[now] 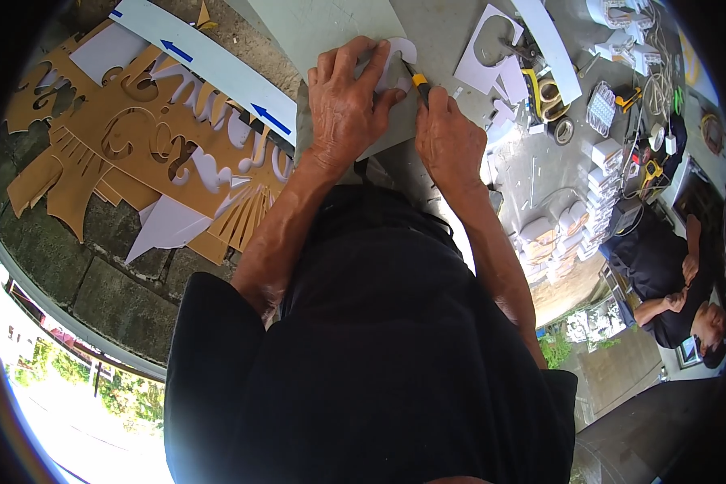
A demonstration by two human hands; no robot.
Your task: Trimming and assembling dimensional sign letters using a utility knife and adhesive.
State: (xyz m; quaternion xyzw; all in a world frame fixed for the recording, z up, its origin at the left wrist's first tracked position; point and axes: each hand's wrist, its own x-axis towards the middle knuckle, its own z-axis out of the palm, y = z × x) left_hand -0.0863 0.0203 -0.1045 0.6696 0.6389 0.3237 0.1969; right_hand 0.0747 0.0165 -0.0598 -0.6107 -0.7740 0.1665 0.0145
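Fingers: your left hand (pixel 345 101) lies spread flat, fingertips (pixel 377 66) pressing a white cut-out shape (pixel 397 64) onto the grey-green cutting mat (pixel 323 28). Your right hand (pixel 448 137) is closed around a yellow utility knife (pixel 419 83), its tip at the shape's edge, just beside your left fingertips.

Risk: a slip of the blade would likely reach those fingers; uneven pressure could let the shape shift and spoil the cut.

Surround: brown stencil board (pixel 137 145) well to your left; white offcuts (pixel 492 56) and tape rolls (pixel 550 97) near, right. Another person (pixel 678 274) sits far right.
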